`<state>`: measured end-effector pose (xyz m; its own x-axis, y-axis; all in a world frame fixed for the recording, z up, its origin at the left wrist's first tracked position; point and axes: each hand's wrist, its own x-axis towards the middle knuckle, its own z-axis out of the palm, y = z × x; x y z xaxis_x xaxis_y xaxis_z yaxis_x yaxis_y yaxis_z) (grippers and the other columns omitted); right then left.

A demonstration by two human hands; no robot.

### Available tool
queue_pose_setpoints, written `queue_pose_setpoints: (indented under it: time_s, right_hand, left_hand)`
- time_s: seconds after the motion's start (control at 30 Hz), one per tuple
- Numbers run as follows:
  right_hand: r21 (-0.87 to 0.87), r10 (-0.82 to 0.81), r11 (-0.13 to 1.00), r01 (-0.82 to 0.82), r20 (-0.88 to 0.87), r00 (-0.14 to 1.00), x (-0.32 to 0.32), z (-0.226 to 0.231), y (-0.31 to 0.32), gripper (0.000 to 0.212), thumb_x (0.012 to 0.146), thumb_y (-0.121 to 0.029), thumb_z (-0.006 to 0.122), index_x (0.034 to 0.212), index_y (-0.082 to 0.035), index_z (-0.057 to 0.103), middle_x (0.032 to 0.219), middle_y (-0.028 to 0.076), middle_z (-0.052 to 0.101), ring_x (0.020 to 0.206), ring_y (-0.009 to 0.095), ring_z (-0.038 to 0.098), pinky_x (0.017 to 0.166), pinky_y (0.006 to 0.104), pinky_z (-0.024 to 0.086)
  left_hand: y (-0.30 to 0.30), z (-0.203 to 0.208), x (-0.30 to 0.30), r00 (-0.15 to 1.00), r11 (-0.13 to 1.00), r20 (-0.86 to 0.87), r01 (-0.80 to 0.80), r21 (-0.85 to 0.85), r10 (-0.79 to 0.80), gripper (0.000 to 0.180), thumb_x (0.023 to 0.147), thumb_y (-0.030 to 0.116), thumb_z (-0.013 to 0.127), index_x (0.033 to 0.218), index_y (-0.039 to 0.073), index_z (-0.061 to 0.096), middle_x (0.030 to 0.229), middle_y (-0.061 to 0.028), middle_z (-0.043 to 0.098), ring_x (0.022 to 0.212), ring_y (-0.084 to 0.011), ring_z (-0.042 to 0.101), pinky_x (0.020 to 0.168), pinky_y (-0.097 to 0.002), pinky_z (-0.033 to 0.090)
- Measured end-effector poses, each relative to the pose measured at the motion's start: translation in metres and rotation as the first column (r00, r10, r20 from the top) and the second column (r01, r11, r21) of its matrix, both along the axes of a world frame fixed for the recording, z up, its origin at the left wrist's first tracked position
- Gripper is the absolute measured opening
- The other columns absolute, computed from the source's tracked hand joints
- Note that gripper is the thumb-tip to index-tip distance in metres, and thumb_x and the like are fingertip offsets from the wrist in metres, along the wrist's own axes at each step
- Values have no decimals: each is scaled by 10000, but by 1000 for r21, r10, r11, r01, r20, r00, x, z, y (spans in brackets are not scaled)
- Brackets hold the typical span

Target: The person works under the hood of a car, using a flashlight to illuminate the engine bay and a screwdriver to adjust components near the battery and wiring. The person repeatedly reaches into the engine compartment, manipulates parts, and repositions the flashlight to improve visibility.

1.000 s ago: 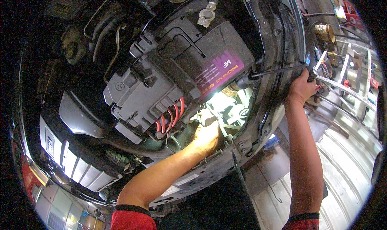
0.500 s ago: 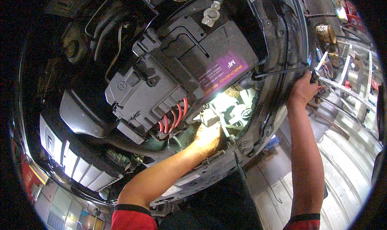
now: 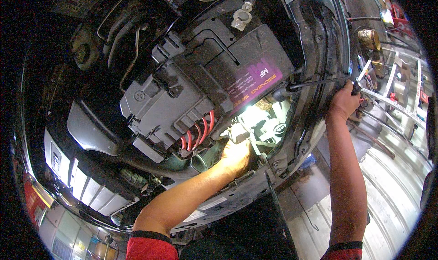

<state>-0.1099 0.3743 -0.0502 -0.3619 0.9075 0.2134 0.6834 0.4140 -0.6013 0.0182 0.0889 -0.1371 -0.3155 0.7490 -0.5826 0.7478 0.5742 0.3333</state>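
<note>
My left hand (image 3: 235,156) reaches into the gap between the car battery (image 3: 246,55) and the front body panel. Its fingers lie at a pale, brightly lit part (image 3: 237,131), where glare and the part hide their grip. Beside them is a white-lit housing with a round cap (image 3: 276,128). At the right, my right hand (image 3: 343,102) is closed around the dark handle of what looks like a long screwdriver (image 3: 321,82). Its thin black shaft crosses the front edge toward the battery's lower right corner; what its tip touches is unclear.
A black fuse box (image 3: 164,100) with thick red wires (image 3: 199,132) sits left of the battery. A black engine cover (image 3: 93,128) lies farther left. The body edge (image 3: 310,132) curves around the gap. Beyond stand a metal rack (image 3: 392,77) and a rusty can (image 3: 368,40).
</note>
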Motion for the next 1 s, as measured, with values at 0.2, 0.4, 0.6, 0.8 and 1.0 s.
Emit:
queue_pose_setpoints:
  time_s: [0.2,0.4,0.6,0.8,1.0]
  right_hand:
    - [-13,18,1000,-18,0,1000,-1,3,-2,506,872,-345,572,1088,111,603,1061,270,660,992,417,623,898,432,451]
    - [-20,19,1000,-19,-20,1000,2,-3,4,518,871,-361,578,1086,110,604,1066,270,659,992,416,623,898,433,452]
    - [-16,31,999,-31,-12,999,5,-9,14,538,882,-385,582,1094,110,598,1072,274,656,1001,419,621,905,434,453]
    - [-37,25,999,-25,2,1000,6,-8,13,547,892,-384,577,1113,117,584,1090,283,649,1020,429,614,915,435,451]
    - [-6,2,1000,-2,22,1000,4,-8,12,542,891,-375,576,1134,110,579,1108,290,641,1053,428,605,929,438,443]
  left_hand:
    - [-1,13,-4,982,986,101,-166,26,162,591,897,162,427,1446,-43,347,1525,-276,250,1415,-452,224,1122,-623,200]
    - [-1,11,-7,974,990,179,-142,23,136,572,891,120,446,1433,-41,363,1524,-277,243,1418,-418,243,1143,-518,257]
    - [-1,14,-9,945,973,236,-231,-4,225,564,885,109,461,1418,-56,379,1533,-290,211,1423,-431,227,1158,-501,236]
    - [0,10,-5,987,989,75,-147,14,145,560,891,117,422,1400,-109,373,1529,-304,215,1427,-455,201,1162,-546,187]
    - [-2,-3,6,992,990,-42,-119,74,122,556,901,154,408,1394,-102,397,1516,-309,245,1413,-487,199,1140,-594,180]
